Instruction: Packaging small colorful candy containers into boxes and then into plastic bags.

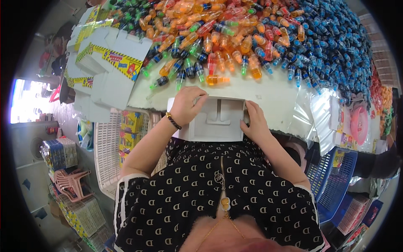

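A white cardboard box (205, 133) stands open side up at the table's near edge, against my body. Inside it a T-shaped piece of white card (218, 113) is visible. My left hand (189, 104) grips the box at its far left corner, fingers curled over the edge. On the opposite side my right hand (256, 119) holds the right wall, with the thumb at the near part of it. Just beyond the box lie small bottles, the nearest an orange one (216, 80) on its side.
A large heap of blue bottles (323, 46) covers the far right; orange, red and green ones fill the middle. Flattened white cartons (111, 71) are stacked at left. A white basket (105, 155) stands below left, a blue basket (336, 180) below right, near a pink bowl (359, 125).
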Demonstrator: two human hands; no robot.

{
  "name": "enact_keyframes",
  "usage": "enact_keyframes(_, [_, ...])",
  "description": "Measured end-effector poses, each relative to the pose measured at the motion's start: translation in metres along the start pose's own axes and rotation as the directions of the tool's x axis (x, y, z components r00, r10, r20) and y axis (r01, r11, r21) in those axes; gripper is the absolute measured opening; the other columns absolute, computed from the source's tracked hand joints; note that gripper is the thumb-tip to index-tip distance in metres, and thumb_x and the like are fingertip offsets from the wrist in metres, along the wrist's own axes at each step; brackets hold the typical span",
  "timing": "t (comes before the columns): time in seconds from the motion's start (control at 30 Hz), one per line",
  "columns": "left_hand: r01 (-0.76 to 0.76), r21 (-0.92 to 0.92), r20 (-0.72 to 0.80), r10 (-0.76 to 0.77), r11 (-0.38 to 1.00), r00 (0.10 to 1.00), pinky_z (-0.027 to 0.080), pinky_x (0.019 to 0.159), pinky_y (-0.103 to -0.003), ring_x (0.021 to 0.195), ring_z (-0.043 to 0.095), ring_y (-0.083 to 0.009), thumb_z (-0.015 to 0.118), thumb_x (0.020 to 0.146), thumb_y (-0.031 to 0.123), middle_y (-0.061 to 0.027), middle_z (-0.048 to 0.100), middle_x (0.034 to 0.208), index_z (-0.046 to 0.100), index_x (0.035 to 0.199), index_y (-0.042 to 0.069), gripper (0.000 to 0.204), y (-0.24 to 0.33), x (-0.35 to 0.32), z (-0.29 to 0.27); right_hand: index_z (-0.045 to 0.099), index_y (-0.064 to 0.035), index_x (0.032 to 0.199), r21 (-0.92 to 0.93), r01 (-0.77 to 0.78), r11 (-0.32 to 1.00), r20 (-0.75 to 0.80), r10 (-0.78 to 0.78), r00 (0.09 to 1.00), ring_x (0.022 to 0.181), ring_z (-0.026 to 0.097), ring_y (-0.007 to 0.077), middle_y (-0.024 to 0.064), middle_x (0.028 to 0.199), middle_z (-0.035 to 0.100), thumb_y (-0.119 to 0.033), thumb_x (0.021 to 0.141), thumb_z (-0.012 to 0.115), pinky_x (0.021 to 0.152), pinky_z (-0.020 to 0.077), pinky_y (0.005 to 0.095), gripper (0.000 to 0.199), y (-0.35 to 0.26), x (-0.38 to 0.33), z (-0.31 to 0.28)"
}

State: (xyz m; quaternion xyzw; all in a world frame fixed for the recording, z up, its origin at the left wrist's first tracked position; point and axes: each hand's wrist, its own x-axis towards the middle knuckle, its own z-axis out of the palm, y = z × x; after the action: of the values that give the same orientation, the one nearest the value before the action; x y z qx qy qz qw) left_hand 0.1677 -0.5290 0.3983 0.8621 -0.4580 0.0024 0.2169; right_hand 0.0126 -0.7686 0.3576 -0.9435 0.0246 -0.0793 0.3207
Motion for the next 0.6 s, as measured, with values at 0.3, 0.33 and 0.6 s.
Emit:
enact_keyframes(0.3, [0.018,-0.284,0.159,0.029,0.959,0.987,0.048,0.081,-0.038,0.091,0.062,-0.0296,0.061,0.089,0.021,-0.0125,0.065,0.094,0.065,0.095,0.004,0.019,-0.027,0.101,-0.051,0.061,-0.0053,0.119,0.415,-0.088,0.906,-0.226,0.197,0.954,0.101,0.063,0.0211,0.0117,0.112,0.065,-0.018,0.087,0.066,0.087,0.0498,0.0325,0.035,0.104,0.168,-0.103])
enact_keyframes(0.33, [0.002,-0.232,0.072,0.015,0.973,0.997,0.049,0.081,-0.038,0.092,0.062,-0.0300,0.061,0.089,0.022,-0.0129,0.065,0.096,0.064,0.099,0.003,0.021,-0.031,0.129,-0.060,0.061,-0.0053,0.119,0.409,-0.084,0.909,-0.231,0.192,0.954,0.101,0.063,0.0211,0.0117,0.112,0.065,-0.018,0.087,0.066,0.087,0.0498,0.0325,0.035,0.111,0.196,-0.112])
enact_keyframes(0.6, [0.084,0.052,-0.196,-0.072,0.995,0.978,0.049,0.090,-0.039,0.103,0.061,-0.0323,0.064,0.085,0.030,-0.0166,0.063,0.110,0.057,0.118,0.003,0.044,-0.078,0.341,-0.020,0.050,-0.0116,0.131,-0.757,-0.303,0.579,-0.163,0.281,0.946,0.106,0.058,0.0394,0.0208,0.124,0.053,-0.028,0.081,0.069,0.091,0.0483,0.0459,0.056,0.090,0.289,-0.100])
